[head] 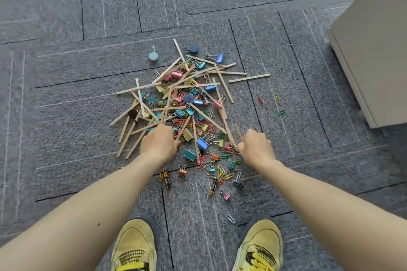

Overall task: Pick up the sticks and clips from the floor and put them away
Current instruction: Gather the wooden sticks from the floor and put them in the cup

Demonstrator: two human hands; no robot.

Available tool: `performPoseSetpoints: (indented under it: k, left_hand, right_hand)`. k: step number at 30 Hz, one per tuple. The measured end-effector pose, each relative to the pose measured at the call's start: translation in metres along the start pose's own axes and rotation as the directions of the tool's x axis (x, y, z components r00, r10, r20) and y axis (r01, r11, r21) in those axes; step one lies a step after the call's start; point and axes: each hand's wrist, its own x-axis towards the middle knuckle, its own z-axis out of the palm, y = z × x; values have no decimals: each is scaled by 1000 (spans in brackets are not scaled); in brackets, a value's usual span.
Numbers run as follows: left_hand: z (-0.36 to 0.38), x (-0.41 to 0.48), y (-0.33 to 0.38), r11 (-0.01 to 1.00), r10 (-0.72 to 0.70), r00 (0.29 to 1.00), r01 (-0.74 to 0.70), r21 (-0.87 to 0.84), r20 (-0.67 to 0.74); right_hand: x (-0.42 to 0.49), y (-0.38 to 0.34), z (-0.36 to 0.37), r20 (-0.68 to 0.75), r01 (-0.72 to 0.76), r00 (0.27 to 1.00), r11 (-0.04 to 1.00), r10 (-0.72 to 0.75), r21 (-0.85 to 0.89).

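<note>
Heap of sticks and clips, head view: mid-carpet, ahead of my shoes. My left hand and right hand each clutch sticks. Best approach, I judge: bundle sticks parallel first, clips after.

Nothing in the frame can be read: no words, numbers, brand marks or signs. The wooden sticks and the coloured clips at the centre are plain. Two small dark pieces with coloured bands at lower centre may carry print, but it is too small and blurred to tell. The yellow shoes at the bottom edge show no legible logo.
</note>
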Motion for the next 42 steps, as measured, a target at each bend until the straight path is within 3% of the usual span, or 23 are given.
performPoseSetpoints:
  k: [6,12,17,23,30,36,42]
  left_hand:
    - [-5,9,-5,993,98,994,-94,-72,43]
    - [-30,14,-9,902,160,983,-112,-417,84]
    - [-54,40,-30,820,12,999,-29,-572,-34]
    - [-75,73,-75,879,-199,975,133,-458,-98]
    - [-70,81,-90,936,-249,967,229,-268,-45]
    - [-67,79,-89,899,-248,954,292,-325,172]
    - [-68,64,-102,890,-222,969,248,-383,112]
  right_hand:
    - [22,-23,-11,-32,36,999,966,-28,258]
    - [37,-38,-5,-23,-47,998,987,52,154]
    - [38,-41,0,-59,14,998,997,-10,74]
    - [40,-49,0,-19,31,999,999,-31,15]
    - [45,-53,-6,35,69,997,994,-72,82]
    - [47,-60,-5,-51,101,995,964,-91,246]
    - [36,-86,9,-75,155,988,910,-136,384]
